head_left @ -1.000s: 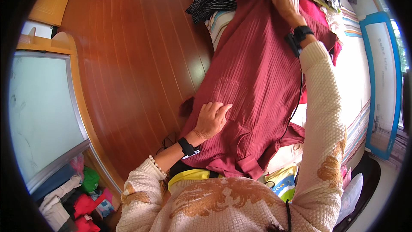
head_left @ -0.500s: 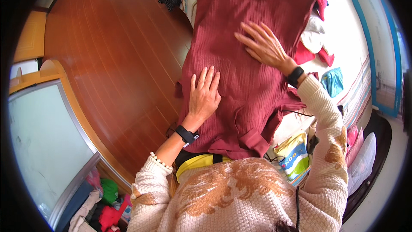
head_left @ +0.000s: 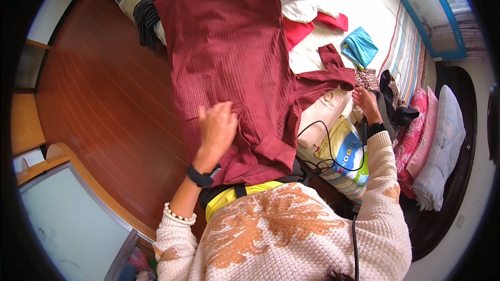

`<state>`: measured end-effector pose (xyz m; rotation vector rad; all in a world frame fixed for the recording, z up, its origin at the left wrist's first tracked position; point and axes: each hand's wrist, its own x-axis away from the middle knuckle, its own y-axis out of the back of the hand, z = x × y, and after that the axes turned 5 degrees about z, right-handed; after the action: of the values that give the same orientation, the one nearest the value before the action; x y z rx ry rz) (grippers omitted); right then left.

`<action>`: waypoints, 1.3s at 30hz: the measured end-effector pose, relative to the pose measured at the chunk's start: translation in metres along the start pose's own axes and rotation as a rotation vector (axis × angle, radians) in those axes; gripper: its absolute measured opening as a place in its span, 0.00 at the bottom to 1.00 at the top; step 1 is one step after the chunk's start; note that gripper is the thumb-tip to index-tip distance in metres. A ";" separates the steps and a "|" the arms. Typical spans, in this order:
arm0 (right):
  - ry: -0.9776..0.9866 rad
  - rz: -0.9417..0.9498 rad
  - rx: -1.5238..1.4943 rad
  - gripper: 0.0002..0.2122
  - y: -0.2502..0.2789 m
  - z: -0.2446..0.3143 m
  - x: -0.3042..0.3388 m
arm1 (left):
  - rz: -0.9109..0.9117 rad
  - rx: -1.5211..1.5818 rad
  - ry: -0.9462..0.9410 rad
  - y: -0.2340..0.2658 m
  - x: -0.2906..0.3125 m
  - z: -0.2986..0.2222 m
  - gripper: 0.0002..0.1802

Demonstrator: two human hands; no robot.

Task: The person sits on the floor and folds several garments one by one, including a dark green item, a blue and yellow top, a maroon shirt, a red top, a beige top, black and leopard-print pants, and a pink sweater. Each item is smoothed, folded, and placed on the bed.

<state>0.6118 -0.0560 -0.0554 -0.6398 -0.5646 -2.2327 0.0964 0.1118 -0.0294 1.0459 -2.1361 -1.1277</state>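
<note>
A maroon ribbed shirt [head_left: 229, 47] lies spread out before me, its collar [head_left: 276, 148] close to my waist. One sleeve [head_left: 323, 80] stretches out to the right, its end bent upward. My right hand [head_left: 367, 105] is at the outer edge of this sleeve, its fingers closed on the fabric. Over the left part of the shirt front is my left hand [head_left: 219, 127], its fingers bent downward and slightly blurred. Whether they grip any cloth is hidden by the back of the hand.
On the striped bed [head_left: 385, 0] lie a folded teal cloth [head_left: 359, 47], red and white garments and a striped dark garment [head_left: 151, 10]. A yellow and blue package [head_left: 349, 145] with a black cable [head_left: 325, 130] sits right of the shirt. Rolled bedding [head_left: 442, 145] stands farther right.
My right hand has left the shirt's middle and moved right and nearer, to the sleeve, now drawn outward. My left hand's flat fingers have bent. The view has shifted to the right.
</note>
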 end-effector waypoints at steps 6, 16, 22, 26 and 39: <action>-0.184 0.205 -0.477 0.27 -0.028 -0.027 -0.008 | 0.322 0.219 -0.086 -0.053 0.000 -0.117 0.35; -0.124 0.229 -0.857 0.09 -0.037 -0.015 -0.066 | 0.186 0.256 -0.395 -0.124 0.029 -0.134 0.37; 0.376 0.248 -0.870 0.04 0.013 0.049 -0.034 | 0.344 0.368 -0.561 -0.117 0.038 -0.144 0.40; 0.956 -0.044 -0.335 0.07 0.020 0.075 -0.007 | 0.465 0.292 -0.497 -0.125 0.037 -0.140 0.39; 0.186 0.059 -0.337 0.14 0.003 -0.029 -0.006 | 0.605 0.204 -0.442 -0.137 0.038 -0.129 0.39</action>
<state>0.6102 -0.0710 -0.0806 -0.5970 -0.0748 -2.3195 0.2208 -0.0277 -0.0737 0.1728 -2.6915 -0.9044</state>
